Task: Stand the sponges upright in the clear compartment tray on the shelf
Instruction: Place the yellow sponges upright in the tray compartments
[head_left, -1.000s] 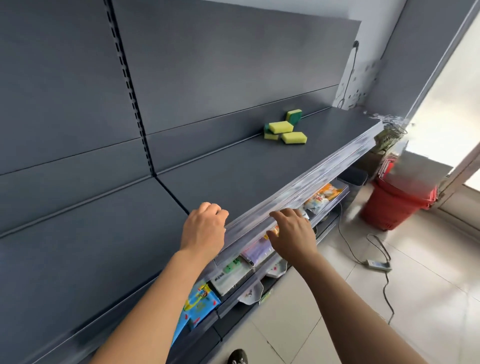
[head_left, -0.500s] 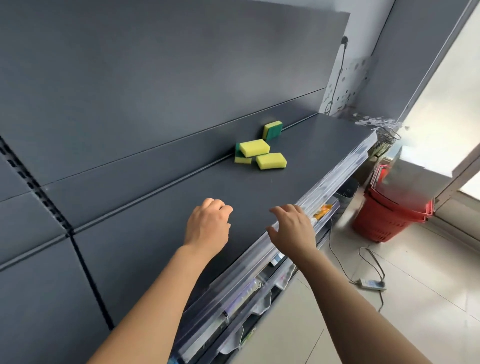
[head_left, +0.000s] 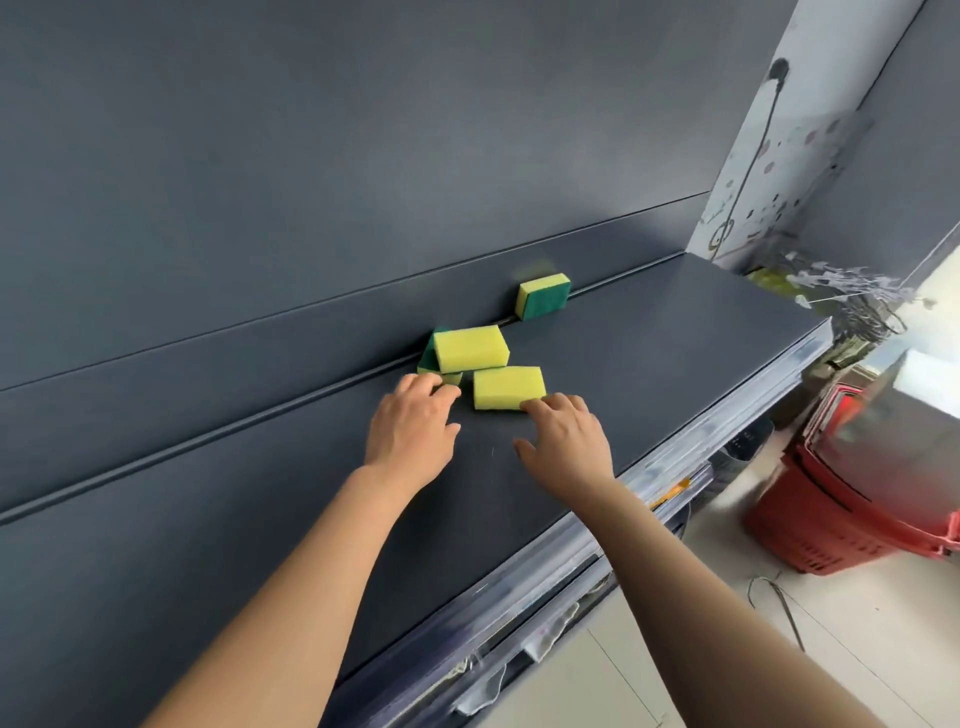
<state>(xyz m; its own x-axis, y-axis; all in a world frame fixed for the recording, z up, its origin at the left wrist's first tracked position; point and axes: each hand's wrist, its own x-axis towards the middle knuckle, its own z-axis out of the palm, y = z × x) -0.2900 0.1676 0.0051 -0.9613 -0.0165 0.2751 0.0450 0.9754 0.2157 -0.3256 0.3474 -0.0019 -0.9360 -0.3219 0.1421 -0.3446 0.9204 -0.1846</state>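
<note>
**Yellow sponges within reach on the dark shelf**

Yellow and green are the only bright colours on the dark grey shelf (head_left: 649, 364), and they belong to the sponges near the centre of the frame. We see one sponge lying flat (head_left: 508, 387), yellow face up, just right of centre. Our right hand (head_left: 569, 447) lies palm down below it, fingers loosely spread, and the fingertips touch the sponge's lower right corner; nothing is gripped. Up and to the left, a second flat sponge (head_left: 471, 348) rests on top of a third sponge (head_left: 432, 358), of which only a green edge and a little yellow show. Our left hand (head_left: 413, 426) reaches to that pair with its fingers curled, the fingertips at the lower edge of the partly hidden sponge; we cannot tell whether they are closed on it or only touching. Farther up, right of centre, a fourth sponge (head_left: 543, 295) stands on edge against the grey back panel (head_left: 363, 156), its green scouring side facing us.

Both bare forearms run in from the bottom of the frame. Along the shelf's front edge, a clear plastic strip (head_left: 727, 415) runs diagonally toward the lower left. At the right edge of the frame red shopping baskets (head_left: 831, 525) sit stacked on the pale tiled floor (head_left: 727, 675). We cannot make out a compartment tray anywhere on the shelf.
</note>
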